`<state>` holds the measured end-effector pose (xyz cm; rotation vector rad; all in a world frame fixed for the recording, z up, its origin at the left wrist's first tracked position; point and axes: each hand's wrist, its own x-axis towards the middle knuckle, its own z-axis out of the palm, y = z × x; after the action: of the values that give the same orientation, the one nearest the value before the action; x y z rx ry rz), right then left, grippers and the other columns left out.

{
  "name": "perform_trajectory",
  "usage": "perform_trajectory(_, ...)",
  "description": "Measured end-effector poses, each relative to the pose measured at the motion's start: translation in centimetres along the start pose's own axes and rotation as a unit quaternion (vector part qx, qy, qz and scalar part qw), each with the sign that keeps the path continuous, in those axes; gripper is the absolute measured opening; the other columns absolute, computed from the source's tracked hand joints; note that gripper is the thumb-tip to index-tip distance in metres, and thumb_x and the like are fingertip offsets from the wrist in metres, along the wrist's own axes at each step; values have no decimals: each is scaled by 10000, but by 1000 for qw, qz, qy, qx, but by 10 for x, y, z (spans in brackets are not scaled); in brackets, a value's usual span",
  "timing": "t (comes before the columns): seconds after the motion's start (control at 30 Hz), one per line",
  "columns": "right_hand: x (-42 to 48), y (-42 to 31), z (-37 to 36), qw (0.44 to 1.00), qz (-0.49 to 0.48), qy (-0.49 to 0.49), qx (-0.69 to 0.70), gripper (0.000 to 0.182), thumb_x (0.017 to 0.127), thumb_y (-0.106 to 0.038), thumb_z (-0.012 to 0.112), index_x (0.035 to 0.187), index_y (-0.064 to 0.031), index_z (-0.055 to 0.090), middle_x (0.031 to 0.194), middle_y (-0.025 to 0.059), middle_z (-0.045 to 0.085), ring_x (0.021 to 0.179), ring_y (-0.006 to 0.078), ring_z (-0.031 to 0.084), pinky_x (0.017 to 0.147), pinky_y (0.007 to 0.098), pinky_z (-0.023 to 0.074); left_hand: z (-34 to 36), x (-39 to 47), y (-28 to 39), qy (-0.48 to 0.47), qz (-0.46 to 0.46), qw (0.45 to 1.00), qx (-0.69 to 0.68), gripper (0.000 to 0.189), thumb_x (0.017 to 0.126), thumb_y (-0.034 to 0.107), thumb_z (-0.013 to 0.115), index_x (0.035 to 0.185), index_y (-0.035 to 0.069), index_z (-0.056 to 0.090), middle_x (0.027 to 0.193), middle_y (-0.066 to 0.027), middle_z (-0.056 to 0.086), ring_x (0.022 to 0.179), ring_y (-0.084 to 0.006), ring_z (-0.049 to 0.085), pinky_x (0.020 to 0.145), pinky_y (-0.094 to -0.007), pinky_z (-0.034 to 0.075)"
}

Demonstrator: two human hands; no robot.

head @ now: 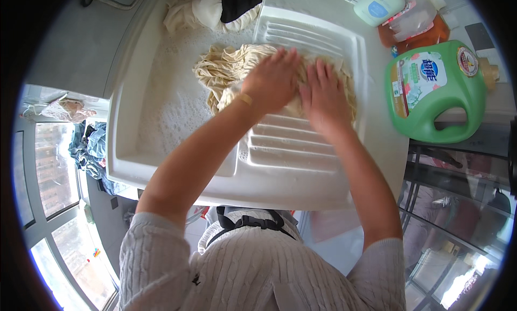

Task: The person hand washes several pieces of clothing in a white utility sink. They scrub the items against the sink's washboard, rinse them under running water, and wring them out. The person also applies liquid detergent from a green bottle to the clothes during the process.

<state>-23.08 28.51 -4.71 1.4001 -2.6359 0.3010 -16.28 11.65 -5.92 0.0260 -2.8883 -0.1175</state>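
Note:
A wet cream-coloured cloth (220,70) lies bunched across the ribbed washboard (291,143) of a white laundry sink (266,189). Its left end hangs over into the basin. My left hand (276,82) rests palm down on the middle of the cloth, its fingers stretched out and slightly blurred. Just to the right, my right hand (327,94) presses flat on the same cloth with spread fingers. Neither hand visibly grips the fabric, and the cloth under the palms is hidden.
Sudsy water (177,96) stands in the basin, with white laundry (204,10) and a black cloth (241,3) at its far end. Along the right ledge are a green detergent jug (438,92), an amber bottle (438,34) and a pale bottle (379,5). A metal hose (111,3) hangs upper left.

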Motion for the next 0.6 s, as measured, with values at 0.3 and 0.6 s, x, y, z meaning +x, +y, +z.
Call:
perform_trajectory(0.3, 38, 9, -3, 994, 84, -70, -4, 575, 1026, -468, 303, 1466, -107, 388, 1567, 163, 268, 1435, 363, 266, 1119, 620, 218, -1, 8, 8, 85, -28, 994, -66, 498, 948, 209, 445, 1406, 12, 441, 1536, -133, 346, 1426, -296, 320, 1159, -467, 266)
perform_trajectory(0.6, -43, -24, -27, 994, 32, -102, -36, 642, 935, -489, 518, 1498, -222, 360, 1592, 42, 250, 1457, 404, 192, 1041, 770, 151, -27, -56, 31, -9, 6, 996, -84, 529, 995, 315, 392, 1472, 86, 370, 1547, -122, 333, 1427, -298, 318, 1174, -472, 232)
